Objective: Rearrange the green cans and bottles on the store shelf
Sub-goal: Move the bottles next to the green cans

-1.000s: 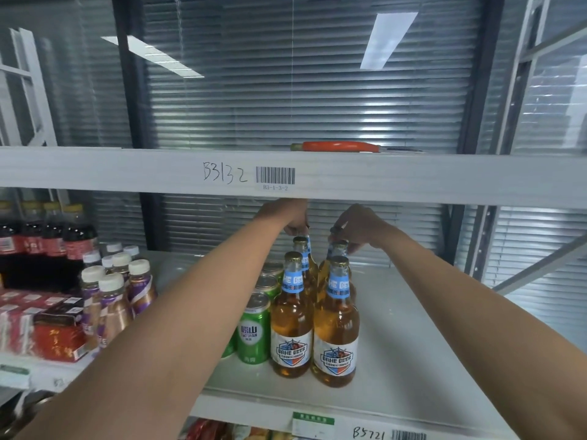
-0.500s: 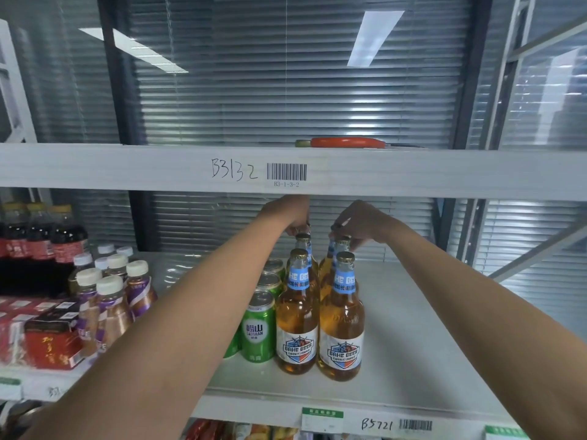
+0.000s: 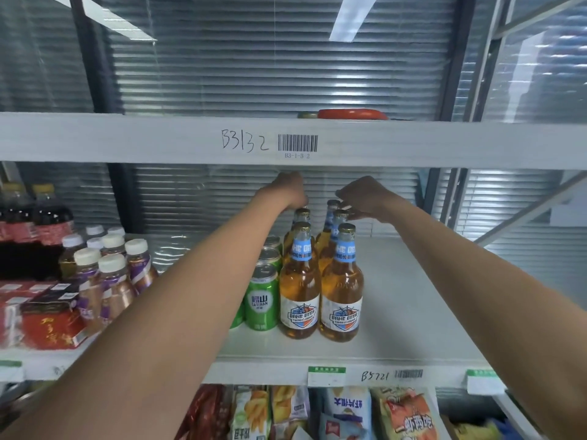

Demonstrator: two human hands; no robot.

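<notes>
Two hands reach to the back of the beer rows.

I have my left hand (image 3: pixel 290 193) closed on a rear bottle's neck; my right hand (image 3: pixel 365 200) loosely cups the caps beside it, likely aligning the amber bottles (image 3: pixel 320 281) in tidy columns right of the green cans (image 3: pixel 262 300) on the shelf (image 3: pixel 413 312).

The bottles (image 3: pixel 299 282) are made of clear, glossy glass, capped with crimped metal and wrapped in paper labels. The cans (image 3: pixel 261 298) are of smooth metal, coated in satin green, with bare silvery tops. The shelf (image 3: pixel 413 312) is formed of painted metal, matt and pale, and paper tags are stuck to its front edge. The smaller bottles (image 3: pixel 111 281) are of shiny plastic with matt white caps. The snack bags (image 3: pixel 403 414) below are of glossy plastic film.
</notes>
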